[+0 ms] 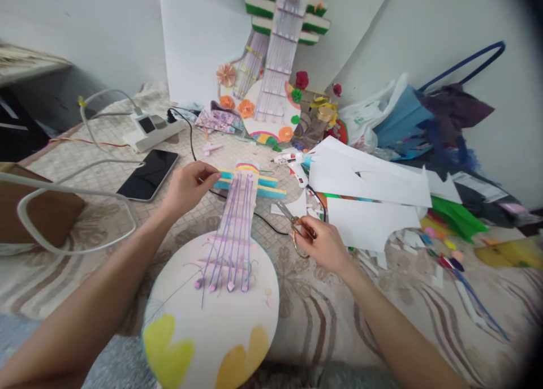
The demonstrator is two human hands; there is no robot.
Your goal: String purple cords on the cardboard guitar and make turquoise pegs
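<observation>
A handmade paper guitar [220, 287] lies in front of me, with a round white body, yellow petal shapes and purple strings running up a narrow neck. My left hand [189, 185] pinches the teal and yellow crossbars at the head of the neck. To the right of the neck, my right hand [322, 243] is closed around a pair of scissors [292, 222] with gold handles, blades pointing up and left. A black cable runs under the neck.
A bigger decorated paper guitar [275, 67] leans on the wall behind. White cut paper sheets [365, 180], a glue gun [294, 165], coloured scraps and bags [424, 117] crowd the right. A black phone [148, 174], power strip [153, 130] and white cables lie left.
</observation>
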